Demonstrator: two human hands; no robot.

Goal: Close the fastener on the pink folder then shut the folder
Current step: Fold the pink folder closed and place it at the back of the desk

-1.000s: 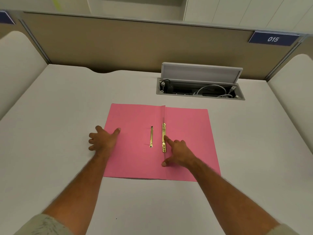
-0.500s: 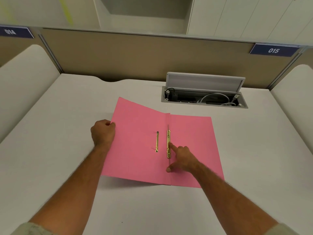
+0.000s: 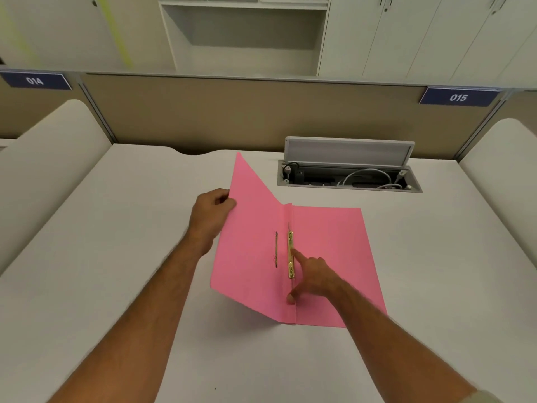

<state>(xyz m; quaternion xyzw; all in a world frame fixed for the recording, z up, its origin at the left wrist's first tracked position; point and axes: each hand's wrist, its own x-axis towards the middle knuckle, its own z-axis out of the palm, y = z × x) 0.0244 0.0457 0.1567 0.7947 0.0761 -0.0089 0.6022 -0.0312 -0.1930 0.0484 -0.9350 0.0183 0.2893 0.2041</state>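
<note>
The pink folder (image 3: 328,257) lies on the white desk, its right half flat. Its left cover (image 3: 250,228) is lifted off the desk and tilts up toward the spine. My left hand (image 3: 210,213) grips that cover's outer left edge. A gold metal fastener (image 3: 290,254) lies flat along the spine, with a second thin gold strip (image 3: 276,250) on the raised cover. My right hand (image 3: 312,274) rests on the right half, index fingertip pressing the fastener and thumb on the spine lower down.
An open cable hatch (image 3: 348,175) with a raised grey lid and white cables sits behind the folder. A beige partition (image 3: 232,112) with labels 014 and 015 closes the desk's back. Padded side panels stand left and right.
My left hand went from lying flat on the left cover to gripping its edge, and has lifted the cover steadily higher. My right hand stayed pressing the fastener. The view tilted upward.
</note>
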